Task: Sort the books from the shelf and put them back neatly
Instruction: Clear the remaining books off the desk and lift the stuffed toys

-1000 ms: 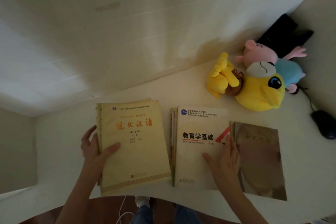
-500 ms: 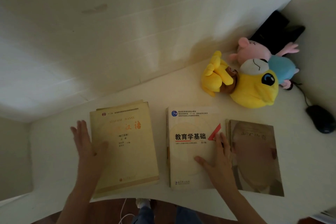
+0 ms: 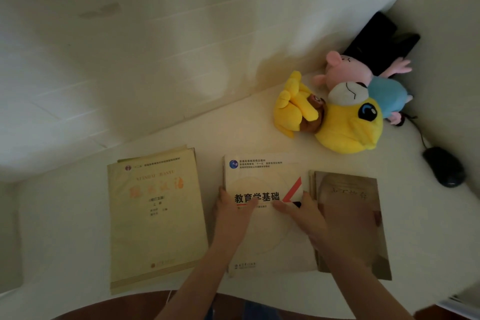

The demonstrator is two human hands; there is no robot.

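The left hand [image 3: 231, 213] and right hand [image 3: 306, 218] are gripping the white textbook stack [image 3: 262, 179] by its long edges, thumbs on top; it's probably handling heavy, stiff and glossy-slippery.

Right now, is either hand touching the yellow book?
No, the left hand and right hand both hold the white book; the yellow book lies apart.
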